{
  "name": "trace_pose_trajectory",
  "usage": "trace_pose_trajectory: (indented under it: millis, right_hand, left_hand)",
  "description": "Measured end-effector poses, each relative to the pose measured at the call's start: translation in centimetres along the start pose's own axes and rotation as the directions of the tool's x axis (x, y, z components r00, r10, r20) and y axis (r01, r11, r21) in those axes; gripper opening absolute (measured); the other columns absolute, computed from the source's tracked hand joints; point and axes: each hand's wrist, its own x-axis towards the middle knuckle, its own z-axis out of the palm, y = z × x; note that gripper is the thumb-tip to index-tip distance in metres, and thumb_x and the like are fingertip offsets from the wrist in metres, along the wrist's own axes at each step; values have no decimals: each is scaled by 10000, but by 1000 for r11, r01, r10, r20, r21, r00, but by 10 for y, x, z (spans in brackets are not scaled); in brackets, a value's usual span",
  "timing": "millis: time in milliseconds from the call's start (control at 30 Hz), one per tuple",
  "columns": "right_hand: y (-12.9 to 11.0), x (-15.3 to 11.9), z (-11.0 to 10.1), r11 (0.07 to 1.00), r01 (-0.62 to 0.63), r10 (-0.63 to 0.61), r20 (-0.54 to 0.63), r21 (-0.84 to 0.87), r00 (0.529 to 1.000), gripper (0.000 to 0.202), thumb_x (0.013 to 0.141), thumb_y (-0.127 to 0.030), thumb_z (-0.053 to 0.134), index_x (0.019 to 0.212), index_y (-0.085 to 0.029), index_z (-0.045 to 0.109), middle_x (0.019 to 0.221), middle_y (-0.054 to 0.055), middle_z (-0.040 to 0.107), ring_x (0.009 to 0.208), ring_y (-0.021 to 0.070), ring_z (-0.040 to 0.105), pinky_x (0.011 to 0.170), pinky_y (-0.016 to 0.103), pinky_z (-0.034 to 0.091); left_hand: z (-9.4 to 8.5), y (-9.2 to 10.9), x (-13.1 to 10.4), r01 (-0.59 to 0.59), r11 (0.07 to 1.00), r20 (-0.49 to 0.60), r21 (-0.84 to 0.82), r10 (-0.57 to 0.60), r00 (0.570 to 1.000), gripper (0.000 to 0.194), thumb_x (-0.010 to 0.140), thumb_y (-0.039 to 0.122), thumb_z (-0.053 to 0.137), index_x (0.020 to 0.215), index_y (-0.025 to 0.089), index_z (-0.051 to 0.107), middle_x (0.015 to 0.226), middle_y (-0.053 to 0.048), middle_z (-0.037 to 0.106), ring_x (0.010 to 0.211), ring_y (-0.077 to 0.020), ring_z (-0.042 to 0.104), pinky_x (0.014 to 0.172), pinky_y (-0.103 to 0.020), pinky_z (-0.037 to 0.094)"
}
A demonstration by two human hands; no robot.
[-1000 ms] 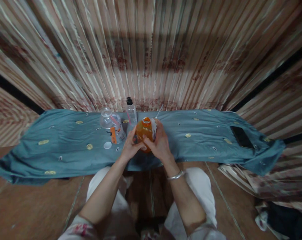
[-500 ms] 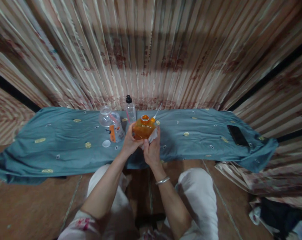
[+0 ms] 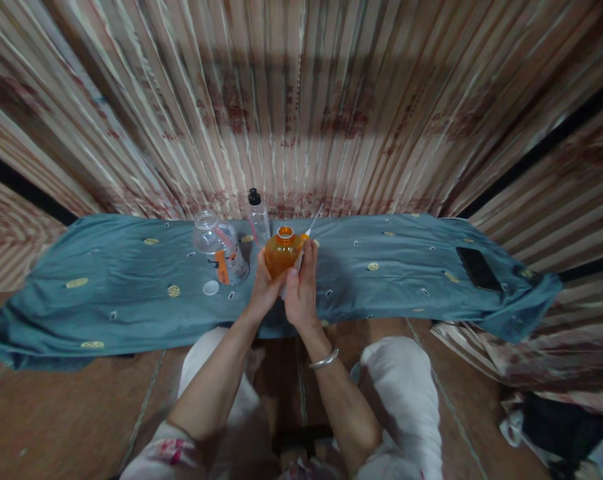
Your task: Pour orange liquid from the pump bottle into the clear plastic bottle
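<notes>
An open-necked orange bottle is held up over the cloth-covered table. My left hand grips its left side. A white tissue is in my right hand, pressed against the bottle's right side; most of the tissue is hidden by the fingers. Just behind the right fingertips an orange cap with a white dropper stem shows. To the left are a clear plastic jar with an orange label, a clear bottle with a black cap, and a white round lid.
A teal patterned cloth covers the long low table. A black phone lies at its right end. Pleated curtains hang behind. Dark and white fabric lies at the lower right.
The orange bottle has moved slightly left and tilted a little. My right hand has turned and closed up around the tissue, which now shows less.
</notes>
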Motion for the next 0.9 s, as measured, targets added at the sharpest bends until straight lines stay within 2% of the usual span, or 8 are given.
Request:
trace_pose_trajectory:
  millis: [100, 267, 400, 500, 600, 733, 900]
  right_hand:
    - [-2, 0, 5, 998, 58, -58, -18, -20, 998, 652, 986, -432, 234, 1542, -155, 35, 1615, 189, 92, 1497, 232, 29, 1171, 572, 158]
    - [15, -21, 20, 995, 73, -76, -39, -69, 996, 796, 950, -475, 328, 1534, -127, -86, 1611, 218, 49, 1494, 276, 18, 1159, 598, 165]
    - [29, -37, 30, 999, -10, 9, -46, -31, 999, 759, 958, -451, 295, 1532, -112, -67, 1611, 223, 33, 1495, 256, 6, 1159, 593, 162]
    - [37, -42, 34, 982, -168, 173, -52, 84, 984, 721, 959, -453, 295, 1536, -116, 22, 1611, 211, 71, 1493, 224, 58, 1173, 552, 151]
    - [44, -40, 35, 937, -299, 315, -64, 181, 947, 679, 962, -457, 276, 1528, -126, 98, 1602, 206, 136, 1478, 210, 154, 1171, 525, 179]
    - [58, -27, 34, 898, -356, 385, -69, 258, 921, 618, 961, -468, 238, 1485, -140, 240, 1526, 194, 346, 1394, 196, 361, 1135, 482, 283]
    - [80, -5, 35, 830, -428, 478, -62, 357, 876, 531, 935, -460, 239, 1309, -172, 482, 1289, 146, 602, 1181, 186, 571, 1041, 422, 414]
  left_hand:
    - [2, 5, -3, 7, 999, 50, -42, -4, 999, 705, 755, 457, 720, 1337, 261, 374, 1380, -77, 519, 1274, -240, 521, 1120, -419, 390]
    - [5, 3, -3, 41, 996, 59, -81, -36, 998, 796, 677, 399, 802, 1334, 274, 371, 1310, -72, 561, 1219, -250, 567, 1093, -442, 420]
    - [4, -5, 0, 56, 998, 15, 16, -56, 998, 885, 591, 368, 858, 1331, 266, 383, 1240, -63, 602, 1152, -248, 606, 1060, -447, 451]
    - [4, -10, 4, 58, 997, -62, 52, -55, 997, 849, 532, 358, 881, 1257, 236, 457, 1215, -65, 616, 1130, -244, 612, 1032, -430, 474]
    - [6, -11, 8, 87, 996, -97, -20, -88, 991, 738, 502, 342, 889, 1142, 235, 538, 1143, -46, 654, 1069, -232, 640, 983, -402, 507]
    - [9, -10, 12, 162, 982, -94, -99, -172, 981, 675, 462, 321, 900, 1048, 205, 585, 1004, -29, 696, 918, -215, 681, 886, -380, 549]
    - [9, -7, 14, 133, 988, -149, -78, -144, 978, 613, 431, 316, 901, 954, 176, 613, 924, -16, 705, 850, -194, 682, 817, -331, 558]
